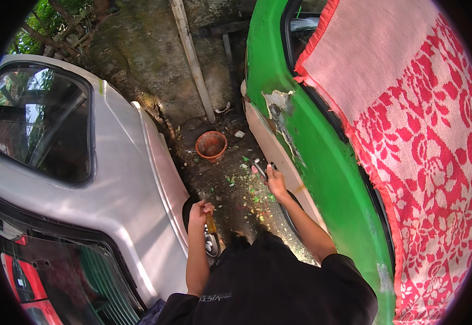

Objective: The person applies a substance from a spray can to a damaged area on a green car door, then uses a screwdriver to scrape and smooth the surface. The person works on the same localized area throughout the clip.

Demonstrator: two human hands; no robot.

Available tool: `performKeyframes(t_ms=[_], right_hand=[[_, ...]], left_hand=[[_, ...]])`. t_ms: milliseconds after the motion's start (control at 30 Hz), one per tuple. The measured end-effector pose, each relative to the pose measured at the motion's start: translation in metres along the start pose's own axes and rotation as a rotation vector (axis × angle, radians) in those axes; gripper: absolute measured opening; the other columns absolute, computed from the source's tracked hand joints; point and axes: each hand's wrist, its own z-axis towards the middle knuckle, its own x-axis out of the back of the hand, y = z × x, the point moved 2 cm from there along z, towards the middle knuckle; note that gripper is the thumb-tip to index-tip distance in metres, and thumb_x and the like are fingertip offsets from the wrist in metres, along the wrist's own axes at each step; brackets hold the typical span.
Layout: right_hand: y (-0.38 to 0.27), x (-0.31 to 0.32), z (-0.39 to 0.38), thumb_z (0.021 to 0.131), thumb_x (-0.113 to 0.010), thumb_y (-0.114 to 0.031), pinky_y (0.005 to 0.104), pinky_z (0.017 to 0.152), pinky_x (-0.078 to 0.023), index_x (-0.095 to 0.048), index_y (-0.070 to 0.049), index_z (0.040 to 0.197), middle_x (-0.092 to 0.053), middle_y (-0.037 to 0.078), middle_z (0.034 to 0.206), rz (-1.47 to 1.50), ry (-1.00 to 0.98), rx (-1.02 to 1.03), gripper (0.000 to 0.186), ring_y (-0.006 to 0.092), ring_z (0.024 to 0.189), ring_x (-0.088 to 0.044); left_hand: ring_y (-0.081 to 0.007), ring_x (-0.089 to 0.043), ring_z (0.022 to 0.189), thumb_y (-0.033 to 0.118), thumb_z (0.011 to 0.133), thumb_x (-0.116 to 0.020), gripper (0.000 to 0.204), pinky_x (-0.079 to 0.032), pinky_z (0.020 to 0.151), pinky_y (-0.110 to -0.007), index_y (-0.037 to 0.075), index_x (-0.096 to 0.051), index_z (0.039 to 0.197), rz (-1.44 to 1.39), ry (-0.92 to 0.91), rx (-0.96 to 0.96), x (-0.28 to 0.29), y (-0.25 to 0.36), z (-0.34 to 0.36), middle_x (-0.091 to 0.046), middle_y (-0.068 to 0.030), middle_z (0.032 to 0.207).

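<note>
You stood between two cars, a silver one (130,189) on your left and a green one (322,157) on your right. Your left hand (199,210) was curled into a fist around a yellow-handled tool (210,223), whose grip showed below your fingers; the end above the fist was too small to make out. That hand was just beside the silver car's side, though whether it touched the body, you could not tell from this view.

Your right hand (275,182) was wrapped around a hammer (258,167), its metal head sticking out past your fist to the left. It was near the pale lower panel (271,145) of the green car, and the hammer was over the ground, ahead of your left hand.

Below, the dark ground (222,187) was strewn with green, yellow and pale chips (252,189). A clay-coloured pot (211,145) sat on it, farther out than both hands. Beyond that, a wooden post (192,59) leaned in front of the stained wall (144,54). The green paint was broken by a bare, ragged patch (280,105) near the car's far end, and a pink and red towel (404,135) lay draped over its upper side.
</note>
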Motion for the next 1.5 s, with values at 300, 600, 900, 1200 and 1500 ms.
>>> performKeyframes(t_ms=[300, 600, 900, 1200, 1500], right_hand=[[-0.020, 0.013, -0.029, 0.101, -0.050, -0.020, 0.0276, 0.050, -0.033, -0.055, -0.006, 0.103, -0.045, -0.002, 0.063, 0.313, -0.053, 0.110, 0.015, 0.0077, 0.055, -0.040], [-0.012, 0.021, -0.051, 0.104, -0.045, -0.030, 0.0237, 0.041, -0.019, -0.056, -0.011, 0.106, -0.033, -0.008, 0.056, 0.414, 0.007, 0.085, 0.022, 0.0036, 0.045, -0.026], [0.012, 0.022, -0.097, 0.102, -0.052, -0.027, 0.0226, 0.049, -0.030, -0.058, -0.005, 0.100, -0.037, -0.007, 0.062, 0.428, 0.194, 0.050, 0.022, 0.0045, 0.055, -0.037], [-0.035, 0.060, -0.103, 0.102, -0.050, -0.026, 0.0228, 0.043, -0.021, -0.056, -0.007, 0.106, -0.037, -0.007, 0.058, 0.492, 0.229, 0.179, 0.020, 0.0035, 0.048, -0.029], [-0.043, 0.099, -0.118, 0.103, -0.049, -0.030, 0.0218, 0.041, -0.020, -0.056, -0.009, 0.108, -0.036, -0.006, 0.055, 0.462, 0.208, 0.265, 0.022, 0.0037, 0.045, -0.029]], left_hand=[[-0.0249, -0.055, 0.073, -0.002, 0.091, -0.047, 0.012, -0.057, 0.064, -0.030, -0.002, -0.047, 0.103, -0.082, -0.132, -0.167, -0.059, -0.024, -0.018, -0.055, -0.0219, 0.101], [-0.0184, -0.048, 0.062, 0.025, 0.098, -0.047, 0.022, -0.043, 0.055, -0.031, 0.004, -0.050, 0.090, 0.476, -0.262, -0.168, -0.133, -0.047, -0.028, -0.061, -0.0160, 0.087], [-0.0107, -0.042, 0.047, 0.040, 0.103, -0.042, 0.031, -0.034, 0.043, -0.026, 0.013, -0.049, 0.090, 0.929, -0.379, -0.101, -0.166, -0.084, -0.016, -0.049, -0.0018, 0.066], [-0.0135, -0.042, 0.047, 0.037, 0.102, -0.041, 0.028, -0.033, 0.044, -0.027, 0.011, -0.050, 0.096, 0.945, -0.664, 0.046, -0.248, -0.159, -0.012, -0.049, -0.0057, 0.059], [-0.0116, -0.042, 0.048, 0.028, 0.100, -0.050, 0.017, -0.034, 0.044, -0.027, 0.012, -0.054, 0.096, 0.950, -0.625, -0.119, -0.274, -0.208, 0.004, -0.048, -0.0038, 0.059]])
